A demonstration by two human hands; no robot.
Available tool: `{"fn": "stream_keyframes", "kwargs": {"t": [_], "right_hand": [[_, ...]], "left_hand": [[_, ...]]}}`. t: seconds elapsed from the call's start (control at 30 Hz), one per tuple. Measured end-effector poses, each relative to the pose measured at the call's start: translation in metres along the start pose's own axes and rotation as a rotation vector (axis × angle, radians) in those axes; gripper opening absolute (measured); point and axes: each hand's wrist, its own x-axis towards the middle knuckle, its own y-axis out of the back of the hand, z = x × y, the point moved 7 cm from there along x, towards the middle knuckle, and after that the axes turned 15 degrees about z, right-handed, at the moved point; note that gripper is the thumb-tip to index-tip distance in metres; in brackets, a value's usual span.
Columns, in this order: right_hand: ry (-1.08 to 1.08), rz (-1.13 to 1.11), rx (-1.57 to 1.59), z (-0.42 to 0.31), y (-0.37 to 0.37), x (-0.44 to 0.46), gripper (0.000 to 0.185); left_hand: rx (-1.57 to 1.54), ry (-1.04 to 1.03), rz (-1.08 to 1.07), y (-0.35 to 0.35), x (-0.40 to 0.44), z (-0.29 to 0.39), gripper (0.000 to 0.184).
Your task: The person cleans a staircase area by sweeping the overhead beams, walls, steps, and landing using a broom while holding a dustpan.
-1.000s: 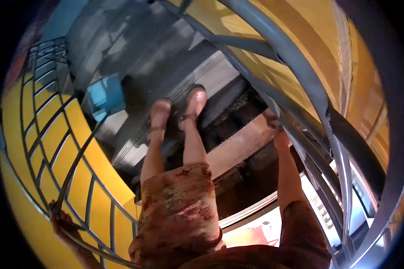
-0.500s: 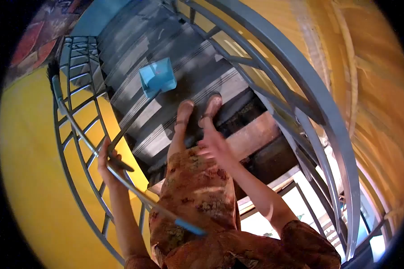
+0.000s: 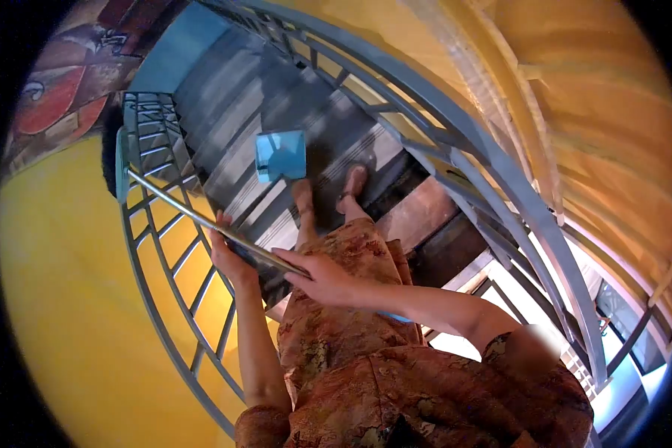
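My left hand (image 3: 233, 257) is closed around the metal handle (image 3: 175, 203) of a broom. The broom's blue-green head (image 3: 122, 164) with dark bristles points up at the left, beside the railing. Farther down the same handle, my right hand (image 3: 322, 278) grips it in front of my lap. A light blue dustpan (image 3: 291, 151) sits on a stair tread just ahead of my feet. Its dark long handle showed running to my left hand earlier; now it is mostly hidden, and I cannot tell whether that hand still holds it.
Grey stairs (image 3: 235, 97) run ahead of my feet. Metal railings bound both sides, the left railing (image 3: 173, 276) against a yellow wall (image 3: 60, 284) and the right railing (image 3: 493, 179) beside orange-yellow drapery (image 3: 605, 149). A painted wall (image 3: 60, 82) stands at upper left.
My right hand has moved from hanging free onto the broom handle. The broom head has turned, now bristles outward to the left. The dustpan appears closer to my feet.
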Motion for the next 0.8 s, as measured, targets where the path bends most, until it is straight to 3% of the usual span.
{"fn": "stream_keyframes", "kwargs": {"t": [0.03,0.13,0.17,0.2,0.27,0.33,0.47,0.53,0.6,0.67,0.7,0.77,0.8], "right_hand": [[0.049,0.021,0.027,-0.005,0.006,-0.004,0.047],[0.226,0.168,-0.003,0.000,0.025,-0.005,0.049],[0.108,0.150,-0.034,-0.001,0.035,-0.004,0.049],[0.119,0.159,-0.036,-0.012,0.044,-0.005,0.049],[-0.034,0.237,-0.291,-0.018,0.063,-0.012,0.049],[0.156,0.368,-0.366,0.036,0.070,-0.007,0.046],[-0.419,0.217,0.214,0.049,0.089,-0.039,0.048],[-0.445,0.110,0.411,0.059,0.092,-0.056,0.052],[-0.585,0.136,-0.120,0.075,0.097,-0.083,0.049],[0.275,0.418,-0.931,0.070,0.112,-0.096,0.038],[0.279,0.413,-0.932,0.079,0.105,-0.097,0.038],[-0.091,0.394,-0.281,0.113,0.098,-0.091,0.032],[-0.095,0.398,-0.278,0.121,0.092,-0.085,0.032]], "left_hand": [[0.047,-0.027,-0.119,0.004,-0.002,0.012,0.042],[0.127,-0.225,-0.053,0.022,0.001,0.043,0.055],[0.097,-0.221,-0.058,0.031,0.010,0.044,0.071],[0.172,-0.289,-0.036,0.042,0.015,0.048,0.072],[0.580,-0.378,0.017,0.067,0.031,0.056,0.052],[0.825,-0.286,-0.014,0.095,0.051,0.061,0.029],[0.628,-0.280,-0.006,0.139,0.072,0.083,0.021],[0.539,-0.217,0.055,0.162,0.083,0.085,0.025],[0.527,-0.248,0.066,0.184,0.091,0.093,0.025],[0.540,-0.249,0.160,0.199,0.085,0.106,0.018],[0.550,-0.234,0.151,0.205,0.083,0.110,0.019],[0.549,-0.239,0.175,0.216,0.083,0.111,0.020],[0.552,-0.242,0.193,0.223,0.085,0.112,0.020]]}}
